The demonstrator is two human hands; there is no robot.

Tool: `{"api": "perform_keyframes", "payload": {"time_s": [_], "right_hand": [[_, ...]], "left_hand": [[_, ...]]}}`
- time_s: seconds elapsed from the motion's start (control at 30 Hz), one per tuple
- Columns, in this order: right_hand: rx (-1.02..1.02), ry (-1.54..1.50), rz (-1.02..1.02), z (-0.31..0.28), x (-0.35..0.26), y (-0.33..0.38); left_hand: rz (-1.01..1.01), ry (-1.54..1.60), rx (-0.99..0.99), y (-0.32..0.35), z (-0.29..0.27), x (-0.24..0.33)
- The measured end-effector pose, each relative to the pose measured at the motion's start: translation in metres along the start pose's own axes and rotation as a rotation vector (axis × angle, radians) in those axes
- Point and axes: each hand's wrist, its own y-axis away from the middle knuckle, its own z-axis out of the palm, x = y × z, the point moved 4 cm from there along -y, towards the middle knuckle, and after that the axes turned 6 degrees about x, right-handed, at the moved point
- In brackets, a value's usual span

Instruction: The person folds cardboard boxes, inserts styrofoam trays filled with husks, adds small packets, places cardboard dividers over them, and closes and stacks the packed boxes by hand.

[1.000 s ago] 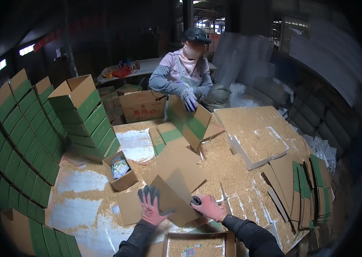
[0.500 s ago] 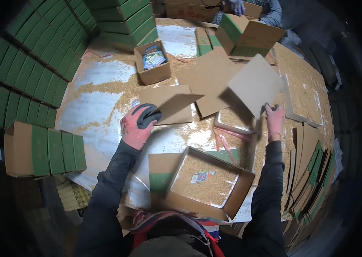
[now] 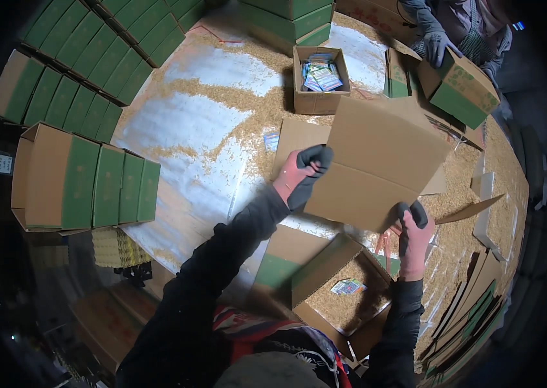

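A flat, unfolded brown cardboard box is held up over the table between both gloved hands. My left hand grips its left edge, thumb over the front. My right hand grips its lower right corner. Below it, close to my body, an open carton with a green stripe holds sawdust-like filling and a small colourful packet.
Grain-like husks cover the table. A small open box of colourful packets stands ahead. Stacked green-and-brown cartons line the left. Another person's gloved hand holds a carton at top right. Flat cardboard sheets lie right.
Both hands have lifted the flat cardboard off the table and now hold it up between them; the view has shifted so the open carton sits lower.
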Motion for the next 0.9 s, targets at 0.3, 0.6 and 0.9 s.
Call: {"api": "perform_keyframes", "payload": {"time_s": [0.3,0.6,0.9], "right_hand": [[0.538,0.204,-0.314,-0.104,-0.017,0.054],[0.526,0.636,-0.401,-0.173,-0.044,0.145],[0.623,0.894,-0.560,-0.200,-0.035,0.240]], "left_hand": [[0.289,-1.651,0.353,-0.060,-0.176,-0.063],[0.205,-1.752,0.415,-0.044,-0.152,-0.061],[0.438,-0.496,1.191,0.041,-0.193,-0.025]]}}
